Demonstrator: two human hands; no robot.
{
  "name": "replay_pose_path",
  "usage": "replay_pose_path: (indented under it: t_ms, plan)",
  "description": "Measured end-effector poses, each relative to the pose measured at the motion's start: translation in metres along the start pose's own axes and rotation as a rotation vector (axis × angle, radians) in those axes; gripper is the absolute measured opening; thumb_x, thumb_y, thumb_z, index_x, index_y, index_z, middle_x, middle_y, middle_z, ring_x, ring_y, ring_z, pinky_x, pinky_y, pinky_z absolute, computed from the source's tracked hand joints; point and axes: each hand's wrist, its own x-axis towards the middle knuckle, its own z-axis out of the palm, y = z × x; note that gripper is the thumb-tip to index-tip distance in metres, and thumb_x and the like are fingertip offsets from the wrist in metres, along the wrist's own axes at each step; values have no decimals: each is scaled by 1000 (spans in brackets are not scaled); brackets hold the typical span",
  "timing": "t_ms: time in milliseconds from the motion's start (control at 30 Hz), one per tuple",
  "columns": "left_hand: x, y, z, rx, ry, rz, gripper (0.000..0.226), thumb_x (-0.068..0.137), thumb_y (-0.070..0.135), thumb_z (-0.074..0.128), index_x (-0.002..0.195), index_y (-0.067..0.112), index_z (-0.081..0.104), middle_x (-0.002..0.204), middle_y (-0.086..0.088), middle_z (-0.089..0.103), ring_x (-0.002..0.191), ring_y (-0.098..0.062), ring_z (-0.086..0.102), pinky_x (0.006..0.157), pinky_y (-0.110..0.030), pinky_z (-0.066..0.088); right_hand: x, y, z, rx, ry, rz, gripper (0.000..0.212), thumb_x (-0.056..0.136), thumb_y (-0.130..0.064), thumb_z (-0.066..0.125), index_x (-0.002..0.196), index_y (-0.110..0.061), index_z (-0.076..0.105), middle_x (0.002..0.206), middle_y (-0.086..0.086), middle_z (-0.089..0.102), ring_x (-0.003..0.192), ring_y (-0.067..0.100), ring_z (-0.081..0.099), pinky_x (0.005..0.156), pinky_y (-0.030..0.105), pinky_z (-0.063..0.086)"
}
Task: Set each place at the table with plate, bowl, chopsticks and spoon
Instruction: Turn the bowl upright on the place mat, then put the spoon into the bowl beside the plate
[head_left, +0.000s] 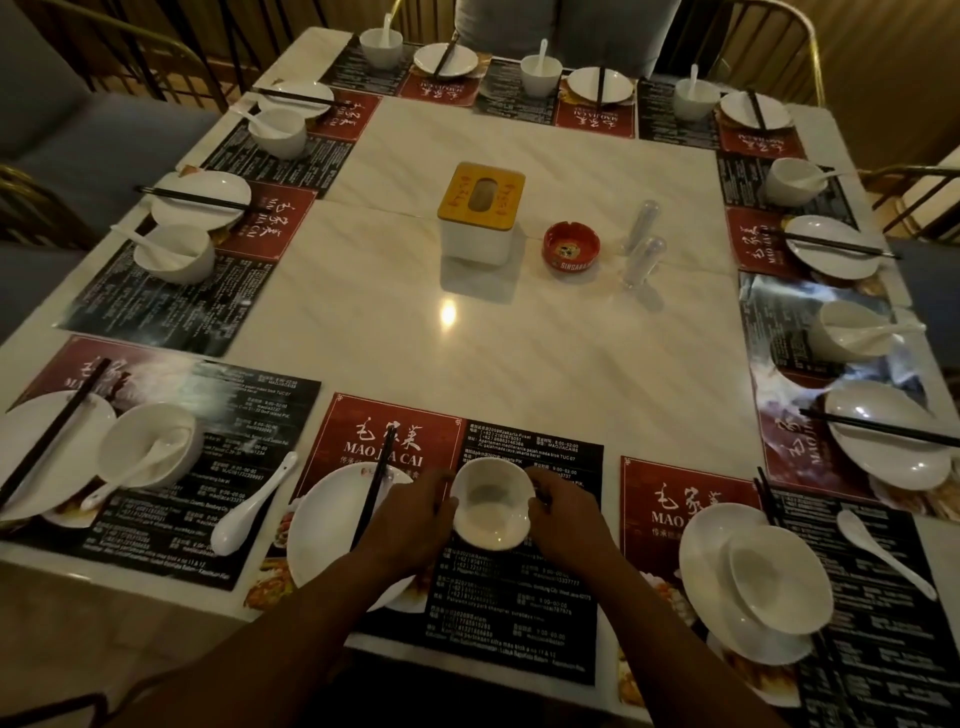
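We cup white bowl (491, 512) between left hand (410, 512) and right hand (566, 512), fingers curled on opposite rim sides, over placemat (519, 597), beside plate (327, 530). We judge it glazed ceramic: light, rigid, slick, chippable; rim grip suits.

Left plate (67, 467) partly off-frame

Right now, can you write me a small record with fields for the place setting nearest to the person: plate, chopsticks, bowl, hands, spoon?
plate: on the left part of the placemat
chopsticks: laid across the plate
bowl: white, empty, right of the plate; resting or lifted, cannot tell
left hand: grips the bowl's left side
right hand: grips the bowl's right side
spoon: loose, left of the plate, not in the bowl
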Motion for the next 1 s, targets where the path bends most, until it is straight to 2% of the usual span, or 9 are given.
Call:
replay_pose_path:
  t_ms: [133, 267, 367, 467, 567, 633, 733, 867, 1000]
  plan:
    - [-2, -12, -14, -25, 52, 9, 28, 99, 27, 55, 127, 25, 57, 100, 10, 71, 84, -3, 67, 78, -30, 58, -3, -2, 1, 1, 12, 10, 38, 94, -15, 57, 129, -30, 59, 120, -3, 66, 100, 13, 61, 77, 27, 48]
    - [-6, -28, -38, 8, 197, 28, 24, 96, 27, 59, 119, 28, 62, 89, 14, 69, 76, -1, 66, 70, -20, 52, -7, -13, 4, -81, 178, -41, 39, 91, -15, 63, 130, -16, 59, 124, 7, 59, 113, 24, 59, 95, 41, 51]
    - [-11, -49, -62, 65, 356, -2, 17, 92, 23, 63, 108, 27, 67, 92, 12, 66, 80, -4, 63, 71, -20, 49, -10, -33, 13, -135, 269, -159, 34, 88, -13, 67, 122, -12, 64, 118, 8, 59, 109, 24, 57, 92, 29, 43]
    - [-20, -88, -91, 211, 444, -133, 14, 84, 16, 67, 97, 19, 65, 94, 3, 63, 87, -14, 61, 76, -26, 48, -14, -54, 25, -175, 292, -230, 26, 88, -12, 69, 113, -12, 67, 111, 5, 60, 103, 21, 57, 89, 25, 38]
    - [-28, -128, -114, 392, 340, -265, 25, 77, 28, 75, 96, 15, 64, 98, -6, 60, 90, -23, 60, 78, -39, 55, -20, -71, 39, -176, 315, -253, 21, 87, -11, 69, 107, -13, 69, 105, 1, 59, 97, 16, 55, 81, 24, 38]
    - [-31, -145, -122, 467, 309, -295, 21, 79, 28, 74, 94, 18, 64, 98, -5, 60, 89, -22, 61, 77, -42, 56, -23, -80, 50, -184, 320, -259, 19, 87, -11, 69, 105, -15, 69, 103, -2, 57, 93, 11, 52, 74, 18, 36]
    - [-31, -159, -125, 507, 276, -267, 17, 82, 25, 72, 95, 22, 63, 99, -1, 60, 87, -19, 61, 76, -40, 57, -28, -93, 67, -140, 334, -243, 15, 88, -11, 69, 102, -15, 70, 99, -7, 57, 90, 8, 53, 73, 13, 35]
    - [-25, -165, -136, 404, 159, -244, 16, 81, 26, 75, 91, 21, 64, 93, 0, 61, 82, -17, 62, 72, -37, 58, -34, -111, 89, -90, 334, -207, 12, 89, -10, 68, 97, -18, 70, 93, -5, 63, 84, 10, 58, 74, 20, 44]
    - [-15, -151, -151, 336, 101, -129, 15, 80, 22, 78, 83, 27, 65, 79, 12, 59, 74, -6, 60, 64, -25, 53, -36, -125, 103, 1, 297, -74, 16, 91, -16, 66, 105, -24, 71, 94, -12, 68, 87, 3, 63, 79, 16, 47]
